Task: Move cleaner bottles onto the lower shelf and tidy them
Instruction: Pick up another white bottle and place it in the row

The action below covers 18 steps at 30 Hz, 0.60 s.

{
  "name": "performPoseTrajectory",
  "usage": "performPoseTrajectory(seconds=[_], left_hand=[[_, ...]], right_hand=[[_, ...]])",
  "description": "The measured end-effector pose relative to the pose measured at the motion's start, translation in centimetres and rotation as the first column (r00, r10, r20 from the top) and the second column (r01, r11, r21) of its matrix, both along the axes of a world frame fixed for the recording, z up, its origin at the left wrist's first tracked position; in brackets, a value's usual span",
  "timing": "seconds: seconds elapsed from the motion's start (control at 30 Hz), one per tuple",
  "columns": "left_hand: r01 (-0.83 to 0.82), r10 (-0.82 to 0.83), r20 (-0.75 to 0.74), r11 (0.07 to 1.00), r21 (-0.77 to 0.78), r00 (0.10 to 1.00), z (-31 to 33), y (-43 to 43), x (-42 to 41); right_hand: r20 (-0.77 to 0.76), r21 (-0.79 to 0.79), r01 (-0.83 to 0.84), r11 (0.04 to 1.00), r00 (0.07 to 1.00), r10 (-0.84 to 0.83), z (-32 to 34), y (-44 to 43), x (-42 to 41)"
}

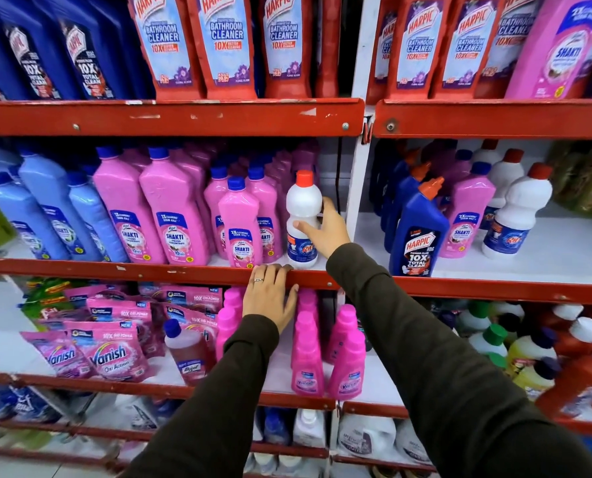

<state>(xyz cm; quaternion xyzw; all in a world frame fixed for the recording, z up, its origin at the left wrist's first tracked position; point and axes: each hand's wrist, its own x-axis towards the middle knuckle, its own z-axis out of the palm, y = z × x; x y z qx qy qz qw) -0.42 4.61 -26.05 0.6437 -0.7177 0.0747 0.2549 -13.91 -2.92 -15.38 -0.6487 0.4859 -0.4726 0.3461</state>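
Observation:
A white cleaner bottle (302, 208) with a red cap stands upright at the right end of the middle shelf's left bay. My right hand (325, 231) is wrapped around its lower body, thumb across the label. Pink Shakti bottles (241, 225) stand just left of it. My left hand (270, 294) lies flat, palm down, on the red front lip of that shelf (149, 269), holding nothing. On the shelf below, pink Vanish bottles (346, 353) stand in a cluster under my left forearm.
A white upright post (358, 188) divides the bays right of the held bottle. The right bay holds a blue Harpic bottle (417, 232) and more white red-capped bottles (510, 219). Vanish pouches (110, 353) fill the lower left. Red Harpic bottles (225, 46) line the top shelf.

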Motion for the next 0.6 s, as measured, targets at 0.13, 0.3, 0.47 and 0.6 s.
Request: performPoseTrajectory(seconds=[0.13, 0.3, 0.47, 0.6], left_hand=[[-0.016, 0.017, -0.005, 1.0, 0.021, 1.0, 0.1, 0.0, -0.4], [-0.042, 0.042, -0.004, 0.999, 0.027, 0.999, 0.1, 0.4, -1.2], [-0.109, 0.109, -0.004, 0.993, 0.043, 0.994, 0.0, 0.9, -2.6], [-0.132, 0.132, -0.069, 0.991, 0.005, 0.989, -0.1, 2.3, -5.0]], right_hand=[[0.004, -0.066, -0.005, 0.998, 1.0, 0.005, 0.8, 1.2, -1.0], [0.069, -0.13, -0.018, 0.991, 0.997, 0.027, 1.7, 3.9, -2.7], [0.134, -0.141, -0.021, 0.99, 0.99, 0.04, 1.3, 6.2, -5.9], [0.156, -0.175, -0.007, 0.985, 0.987, 0.035, 0.3, 7.7, -9.2]])
